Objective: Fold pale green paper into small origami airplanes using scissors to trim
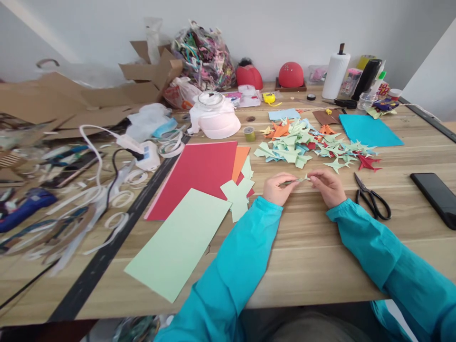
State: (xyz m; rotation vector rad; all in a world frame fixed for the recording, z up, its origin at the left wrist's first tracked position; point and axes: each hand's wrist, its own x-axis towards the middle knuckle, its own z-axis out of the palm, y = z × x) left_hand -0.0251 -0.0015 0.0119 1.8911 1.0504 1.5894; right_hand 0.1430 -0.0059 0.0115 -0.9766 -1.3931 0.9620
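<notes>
Between my two hands is a small folded piece of pale green paper point(305, 178), held just above the wooden table. My left hand point(280, 187) pinches its left end with closed fingers. At the other end, the fingertips of my right hand point(327, 186) are closed on the same piece. Right behind my hands lies a pile of folded paper shapes point(294, 142), mostly pale green with some orange, blue and red. A dark red folded star point(368, 162) rests at the pile's right edge. Black-handled scissors point(372, 197) lie beside my right hand.
Left of my arm are a pale green sheet point(178, 244), red sheets point(199, 171) and cut green crosses point(238, 194). A phone point(434, 197) lies far right, a blue sheet point(370, 130) behind the scissors. Cables, a power strip point(147, 156) and boxes point(107, 97) crowd the left.
</notes>
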